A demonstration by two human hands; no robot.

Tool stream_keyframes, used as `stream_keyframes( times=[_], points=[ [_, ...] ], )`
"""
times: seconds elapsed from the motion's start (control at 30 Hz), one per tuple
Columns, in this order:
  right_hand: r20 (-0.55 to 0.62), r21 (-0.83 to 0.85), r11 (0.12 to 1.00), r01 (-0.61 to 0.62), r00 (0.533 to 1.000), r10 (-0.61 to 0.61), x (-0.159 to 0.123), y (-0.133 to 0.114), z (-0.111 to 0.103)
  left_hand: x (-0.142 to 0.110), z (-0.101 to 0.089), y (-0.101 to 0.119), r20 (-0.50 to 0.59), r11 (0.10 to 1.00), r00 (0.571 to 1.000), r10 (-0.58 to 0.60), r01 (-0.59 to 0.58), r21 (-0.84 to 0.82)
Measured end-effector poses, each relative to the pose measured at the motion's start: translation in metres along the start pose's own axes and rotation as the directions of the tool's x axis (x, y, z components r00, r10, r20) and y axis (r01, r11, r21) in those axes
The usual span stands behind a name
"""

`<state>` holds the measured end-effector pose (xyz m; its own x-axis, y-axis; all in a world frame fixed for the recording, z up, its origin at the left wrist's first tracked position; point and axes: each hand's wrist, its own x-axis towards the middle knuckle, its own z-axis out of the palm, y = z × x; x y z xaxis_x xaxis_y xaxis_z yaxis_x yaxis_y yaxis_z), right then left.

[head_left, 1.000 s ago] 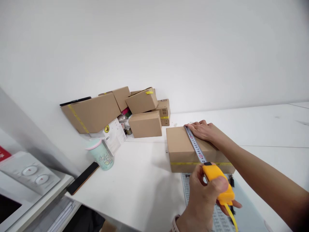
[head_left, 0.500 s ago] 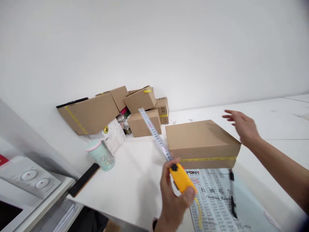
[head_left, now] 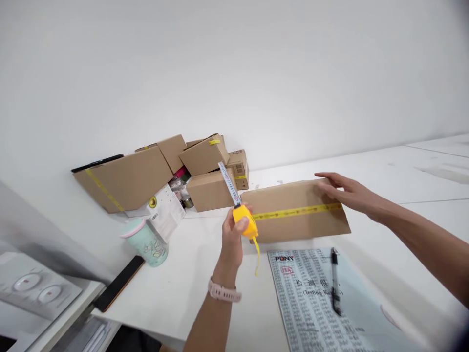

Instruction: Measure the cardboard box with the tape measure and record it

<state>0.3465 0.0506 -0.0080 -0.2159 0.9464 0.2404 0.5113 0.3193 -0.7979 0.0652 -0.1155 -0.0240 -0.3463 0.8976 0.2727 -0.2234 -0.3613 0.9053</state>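
My left hand (head_left: 232,237) is closed around a yellow tape measure (head_left: 246,221). A short length of its silver blade (head_left: 229,185) sticks out up and to the left, and a yellow strap hangs from the case. The tape measure overlaps the left end of a long brown cardboard box (head_left: 293,227), whose side with a yellow tape strip faces me. At the box's upper right edge is my right hand (head_left: 346,193), thumb on the near face and fingers over the top edge. A printed folder (head_left: 304,313) lies in front, with a black-and-clear pen (head_left: 334,283) on it.
Several cardboard boxes (head_left: 122,178) are stacked against the wall at the back left. Near them stand a mint tumbler (head_left: 152,247) with a pink lid and a white package (head_left: 164,212). A black flat bar (head_left: 119,283) lies at the table's left edge, beside a white appliance (head_left: 36,288).
My right hand has come left and down onto the box. The box now shows its taped side instead of its top. My left hand has moved forward and left with the tape measure.
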Motion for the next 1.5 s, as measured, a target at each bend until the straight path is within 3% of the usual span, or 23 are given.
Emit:
stream_keyframes(
  times=[0.1,0.17,0.27,0.33,0.43,0.53,0.8,0.97,1.17,1.5],
  points=[
    [-0.085,-0.246,0.969,-0.026,0.996,0.005,0.026,-0.014,0.010,0.025,0.006,0.015,0.007,1.000,1.000,0.013,-0.013,-0.017],
    [-0.175,-0.363,0.931,-0.040,0.984,-0.026,0.037,-0.019,0.023,0.028,0.011,0.019,-0.003,0.999,1.000,0.031,-0.031,0.011],
    [-0.246,-0.421,0.907,-0.011,0.964,-0.103,0.046,-0.024,0.042,0.005,0.019,0.016,-0.026,0.979,0.990,0.141,-0.135,0.153],
    [-0.249,-0.432,0.902,0.005,0.961,-0.125,0.050,-0.025,0.048,-0.021,0.025,0.009,0.049,0.954,0.983,0.174,-0.181,0.241],
    [-0.239,-0.437,0.899,0.019,0.961,-0.137,0.057,-0.024,0.049,-0.056,0.034,-0.006,0.274,0.968,0.962,-0.005,-0.064,0.244],
    [-0.238,-0.460,0.887,0.043,0.957,-0.169,0.062,-0.020,0.047,-0.071,0.041,-0.022,0.371,0.966,0.916,-0.153,0.061,0.250],
    [-0.123,-0.514,0.787,0.341,0.879,-0.461,0.065,-0.020,0.051,-0.077,0.045,-0.046,0.339,0.962,0.905,-0.256,0.204,0.182],
    [-0.029,-0.594,0.662,0.457,0.810,-0.585,0.067,-0.019,0.053,-0.085,0.048,-0.054,0.328,0.965,0.909,-0.256,0.223,0.136],
    [0.083,-0.629,0.566,0.533,0.770,-0.632,0.070,-0.018,0.052,-0.089,0.055,-0.060,0.302,0.956,0.908,-0.291,0.261,0.137],
    [0.059,-0.619,0.581,0.528,0.769,-0.636,0.068,-0.015,0.053,-0.091,0.054,-0.079,0.264,0.920,0.893,-0.365,0.303,0.249]
  ],
)
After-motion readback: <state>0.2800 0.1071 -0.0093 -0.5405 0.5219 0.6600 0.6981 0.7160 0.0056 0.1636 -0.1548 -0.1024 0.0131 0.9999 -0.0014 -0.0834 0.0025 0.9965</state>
